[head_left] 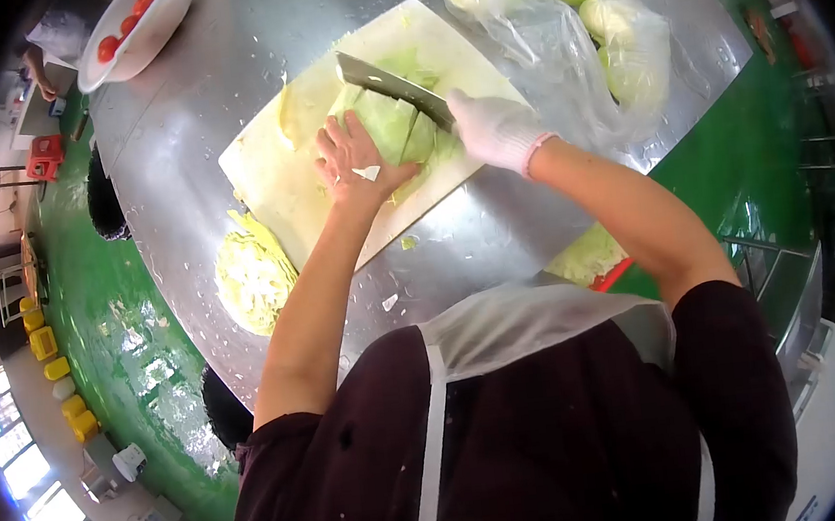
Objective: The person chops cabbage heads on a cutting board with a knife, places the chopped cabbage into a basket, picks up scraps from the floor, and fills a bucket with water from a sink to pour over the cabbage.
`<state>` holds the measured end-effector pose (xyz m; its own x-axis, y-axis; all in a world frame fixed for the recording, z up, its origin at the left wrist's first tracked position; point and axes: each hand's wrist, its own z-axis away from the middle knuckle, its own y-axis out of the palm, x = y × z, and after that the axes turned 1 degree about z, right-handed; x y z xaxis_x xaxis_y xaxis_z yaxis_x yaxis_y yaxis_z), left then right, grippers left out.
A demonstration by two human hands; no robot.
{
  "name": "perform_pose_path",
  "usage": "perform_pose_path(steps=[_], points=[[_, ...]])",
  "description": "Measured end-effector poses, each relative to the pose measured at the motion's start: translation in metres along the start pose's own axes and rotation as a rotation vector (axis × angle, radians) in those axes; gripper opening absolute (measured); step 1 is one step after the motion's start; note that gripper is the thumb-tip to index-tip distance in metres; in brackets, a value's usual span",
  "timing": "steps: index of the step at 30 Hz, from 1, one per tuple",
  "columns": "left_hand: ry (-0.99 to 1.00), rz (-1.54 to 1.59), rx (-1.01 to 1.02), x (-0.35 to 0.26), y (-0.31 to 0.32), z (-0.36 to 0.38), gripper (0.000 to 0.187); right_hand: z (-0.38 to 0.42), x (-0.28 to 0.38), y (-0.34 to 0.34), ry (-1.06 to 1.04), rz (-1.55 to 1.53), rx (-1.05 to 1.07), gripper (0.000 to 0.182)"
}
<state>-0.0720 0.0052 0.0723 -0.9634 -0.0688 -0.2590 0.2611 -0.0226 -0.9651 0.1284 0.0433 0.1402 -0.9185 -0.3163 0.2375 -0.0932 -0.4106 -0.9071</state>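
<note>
Metal table (496, 243), bowl (169, 28) cut off above.

Metal table (178, 173), 1 board (262, 155), 1 bowl (152, 47), cut cabbage (251, 282), bagged cabbages (637, 51)

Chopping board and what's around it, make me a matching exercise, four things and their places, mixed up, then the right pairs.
Things:
1. Tomatoes
2. Knife
3. Yellowish cut cabbage
4. Clear plastic bag

Places:
A. In the gloved right hand
B. Around round, pale green vegetables
C. In a white bowl
D. Left of the chopping board

Pairs: 1-C, 2-A, 3-D, 4-B
</note>
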Motion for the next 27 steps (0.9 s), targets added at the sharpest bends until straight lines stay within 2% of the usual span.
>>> perform_pose_path(steps=[3, 5, 9, 12, 15, 17, 21, 22, 25, 26, 27], points=[[-0.048, -0.007, 0.035, -0.004, -0.01, 0.0, 0.127, -0.001, -0.008, 0.001, 0.001, -0.063, -0.065, 0.018], [-0.016, 0.082, -0.051, 0.005, -0.008, 0.002, 0.129, 0.016, 0.002, -0.019, -0.013, -0.106, -0.082, 0.019], [0.03, 0.227, -0.073, 0.015, -0.003, 0.004, 0.123, 0.042, 0.027, -0.048, -0.041, 0.018, 0.014, 0.02], [0.089, 0.176, -0.114, 0.016, 0.007, 0.003, 0.114, 0.014, 0.03, -0.024, -0.062, 0.052, 0.111, 0.019], [0.119, 0.183, -0.175, 0.016, 0.013, 0.004, 0.106, -0.014, 0.044, 0.008, -0.03, 0.091, -0.028, 0.021], [0.114, 0.193, -0.143, 0.017, 0.014, 0.009, 0.106, -0.004, 0.046, 0.007, 0.029, 0.003, 0.01, 0.02], [0.113, 0.22, -0.212, 0.019, 0.006, 0.008, 0.109, -0.012, 0.025, 0.003, 0.032, -0.043, -0.048, 0.018], [0.135, 0.223, -0.292, 0.024, 0.007, 0.01, 0.098, -0.007, 0.024, -0.005, 0.004, -0.064, -0.05, 0.019], [0.135, 0.519, -0.469, 0.043, 0.019, 0.01, 0.069, 0.023, 0.04, -0.038, -0.041, -0.035, -0.002, 0.022], [0.15, 0.589, -0.575, 0.043, 0.023, 0.01, 0.039, 0.033, 0.05, -0.049, -0.037, 0.014, 0.035, 0.023], [0.144, 0.564, -0.574, 0.043, 0.03, 0.009, 0.035, 0.037, 0.055, -0.055, -0.031, 0.063, 0.07, 0.024]])
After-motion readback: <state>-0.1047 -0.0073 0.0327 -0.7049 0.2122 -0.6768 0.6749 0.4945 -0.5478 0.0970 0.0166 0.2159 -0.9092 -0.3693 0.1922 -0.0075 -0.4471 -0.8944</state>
